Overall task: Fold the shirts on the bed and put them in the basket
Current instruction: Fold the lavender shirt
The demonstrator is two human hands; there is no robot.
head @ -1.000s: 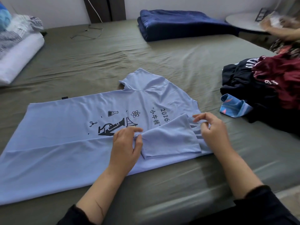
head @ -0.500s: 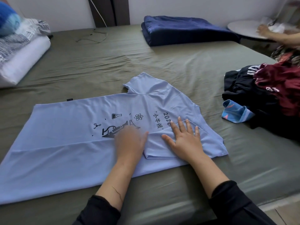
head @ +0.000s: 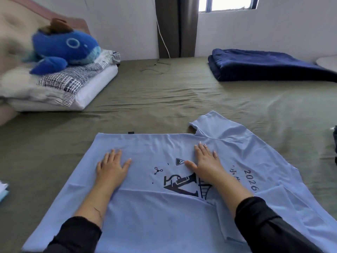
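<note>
the light blue shirt (head: 164,207) lies spread on the bed (head: 182,99), near side folded over. left hand (head: 112,168) and right hand (head: 206,161) press flat on it, fingers straight, gripping nothing. smoothing too hard could drag the folded sleeve loose or bunch the cloth.

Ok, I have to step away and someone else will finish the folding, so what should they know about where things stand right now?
Left hand: flat, fingers straight, pressing on the light blue shirt.
Right hand: flat too, pressing the shirt beside its printed graphic.
The shirt lies spread on the olive bed sheet. Its near long edge and near sleeve are folded in; the far sleeve lies unfolded.
Left to do: fold the far side, fold it down, then put it in the basket, which is not in view. Dark clothes show at the right edge.
</note>
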